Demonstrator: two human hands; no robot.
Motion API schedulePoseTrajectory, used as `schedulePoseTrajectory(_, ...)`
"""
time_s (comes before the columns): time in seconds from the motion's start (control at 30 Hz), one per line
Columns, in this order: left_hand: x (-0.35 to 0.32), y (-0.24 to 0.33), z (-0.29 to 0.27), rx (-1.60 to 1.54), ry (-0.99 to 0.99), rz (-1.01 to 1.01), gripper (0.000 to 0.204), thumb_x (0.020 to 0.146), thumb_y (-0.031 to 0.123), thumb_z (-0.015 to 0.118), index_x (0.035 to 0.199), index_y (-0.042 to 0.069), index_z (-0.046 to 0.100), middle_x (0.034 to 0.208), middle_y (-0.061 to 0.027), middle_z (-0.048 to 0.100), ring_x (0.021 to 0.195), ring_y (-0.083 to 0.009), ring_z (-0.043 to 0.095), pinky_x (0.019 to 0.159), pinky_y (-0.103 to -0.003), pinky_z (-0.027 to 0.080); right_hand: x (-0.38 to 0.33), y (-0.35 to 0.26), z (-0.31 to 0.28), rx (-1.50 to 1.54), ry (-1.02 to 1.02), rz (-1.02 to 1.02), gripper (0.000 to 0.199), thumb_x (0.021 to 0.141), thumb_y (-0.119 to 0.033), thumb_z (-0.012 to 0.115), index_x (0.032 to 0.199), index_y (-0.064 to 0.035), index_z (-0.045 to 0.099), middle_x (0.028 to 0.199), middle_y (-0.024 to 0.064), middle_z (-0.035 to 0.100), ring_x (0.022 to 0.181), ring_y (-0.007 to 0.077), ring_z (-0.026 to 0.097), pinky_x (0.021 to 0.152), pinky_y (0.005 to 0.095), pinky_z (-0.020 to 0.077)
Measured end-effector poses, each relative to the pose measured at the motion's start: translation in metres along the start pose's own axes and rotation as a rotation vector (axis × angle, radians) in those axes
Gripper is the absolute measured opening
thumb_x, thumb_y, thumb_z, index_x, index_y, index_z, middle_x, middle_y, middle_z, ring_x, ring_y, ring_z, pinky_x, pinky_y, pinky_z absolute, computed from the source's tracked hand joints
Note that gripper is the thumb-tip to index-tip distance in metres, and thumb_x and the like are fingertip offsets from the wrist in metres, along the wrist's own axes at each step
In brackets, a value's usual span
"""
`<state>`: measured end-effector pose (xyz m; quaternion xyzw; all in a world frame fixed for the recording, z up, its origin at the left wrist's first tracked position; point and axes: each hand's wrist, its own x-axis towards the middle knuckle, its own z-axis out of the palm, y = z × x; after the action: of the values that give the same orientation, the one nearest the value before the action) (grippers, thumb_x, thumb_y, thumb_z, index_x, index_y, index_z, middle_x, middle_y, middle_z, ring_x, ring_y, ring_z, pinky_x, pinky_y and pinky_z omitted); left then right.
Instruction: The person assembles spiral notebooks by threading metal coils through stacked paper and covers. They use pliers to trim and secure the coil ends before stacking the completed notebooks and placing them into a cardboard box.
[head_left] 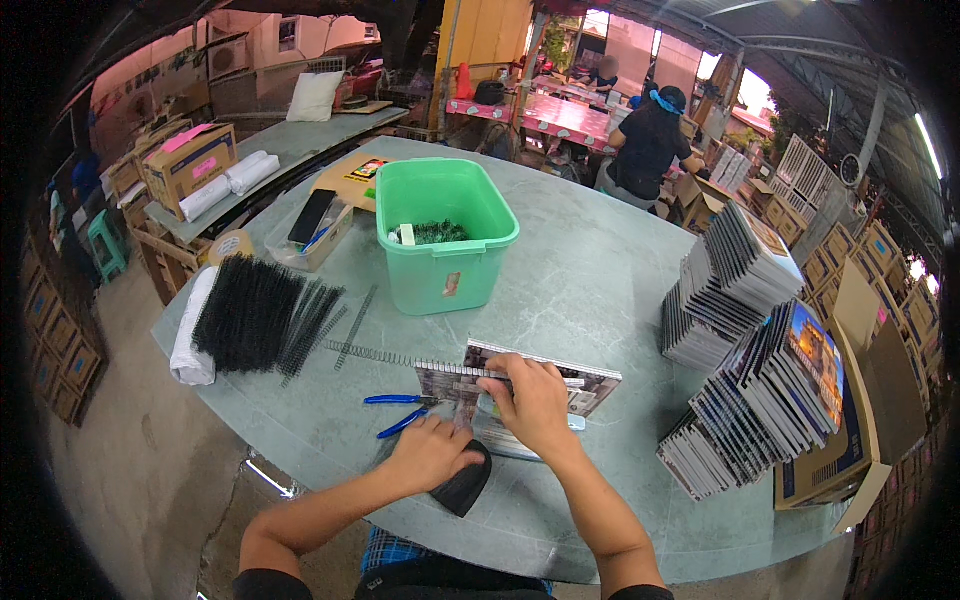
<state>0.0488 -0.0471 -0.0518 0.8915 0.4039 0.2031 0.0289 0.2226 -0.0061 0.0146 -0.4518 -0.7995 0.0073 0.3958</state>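
A spiral-bound booklet [590, 385] lies on the grey table [590, 270] right in front of me. My right hand [533, 400] rests on top of it, fingers bent over its wire-bound edge. My left hand [430, 452] lies flat on the table just left of the booklet, its fingers near a black curved object [465, 488] at the table's front edge. Blue-handled pliers [398, 410] lie just beyond my left hand. A loose black wire spiral [365, 351] lies behind the pliers.
A green plastic bin [445, 245] with dark pieces inside stands mid-table. A heap of black wire spirals [250, 312] lies at the left. Stacks of bound booklets [750, 350] lean at the right beside a cardboard box [860, 440]. A person [648, 145] works at a far table.
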Motion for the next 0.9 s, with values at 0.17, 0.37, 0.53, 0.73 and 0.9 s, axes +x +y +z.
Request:
schedulePoseTrajectory(0.17, -0.007, -0.009, 0.024, -0.468, -0.183, -0.117, 0.037, 0.078, 0.028, 0.066, 0.111, 0.014, 0.058, 0.096, -0.0158, 0.059, 0.086, -0.0334, 0.060, 0.072, -0.043, 0.050, -0.001, -0.003, 0.001, 0.114, 0.141, -0.074, 0.012, 0.077, -0.010, 0.064, 0.088, -0.0105, 0.060, 0.077, 0.0066, 0.061, 0.079, 0.0262, 0.059, 0.066, 0.0366, 0.0432)
schedulePoseTrajectory(0.37, 0.033, -0.003, -0.078, -0.256, 0.511, -0.177, 0.029, 0.076, 0.012, 0.065, 0.104, 0.013, 0.060, 0.094, -0.0134, 0.056, 0.088, -0.0302, 0.057, 0.074, -0.040, 0.048, -0.011, 0.024, -0.052, 0.158, -0.124, 0.321, 0.016, 0.076, -0.010, 0.070, 0.090, -0.0047, 0.065, 0.081, 0.0101, 0.066, 0.069, 0.0241, 0.064, 0.067, 0.0321, 0.0510)
schedulePoseTrajectory(0.53, 0.045, -0.007, -0.058, -0.260, 0.449, -0.156, 0.023, 0.071, 0.004, 0.067, 0.093, 0.012, 0.066, 0.089, -0.0111, 0.053, 0.084, -0.0272, 0.056, 0.072, -0.035, 0.047, -0.044, 0.057, -0.042, 0.823, 0.027, 0.517, 0.016, 0.075, -0.004, 0.071, 0.089, 0.0016, 0.066, 0.088, 0.0084, 0.068, 0.075, 0.0129, 0.064, 0.068, 0.0271, 0.0513)
schedulePoseTrajectory(0.73, 0.049, -0.001, -0.061, -0.268, 0.547, -0.133, 0.026, 0.066, 0.000, 0.071, 0.091, 0.009, 0.068, 0.089, -0.0090, 0.053, 0.080, -0.0230, 0.055, 0.071, -0.030, 0.045, -0.047, 0.056, -0.021, 0.894, 0.129, 0.525, 0.014, 0.082, -0.005, 0.066, 0.095, 0.0012, 0.065, 0.083, 0.0044, 0.067, 0.073, 0.0079, 0.060, 0.066, 0.0211, 0.0482)
schedulePoseTrajectory(0.9, 0.063, 0.000, -0.096, -0.254, 0.878, -0.208, 0.026, 0.069, -0.001, 0.070, 0.093, 0.007, 0.066, 0.089, -0.0103, 0.050, 0.080, -0.0206, 0.054, 0.071, -0.029, 0.044, -0.058, 0.063, -0.025, 0.921, 0.103, 0.537, 0.017, 0.086, -0.014, 0.065, 0.097, -0.0005, 0.065, 0.078, -0.0002, 0.064, 0.066, 0.0036, 0.053, 0.058, 0.0197, 0.0439)
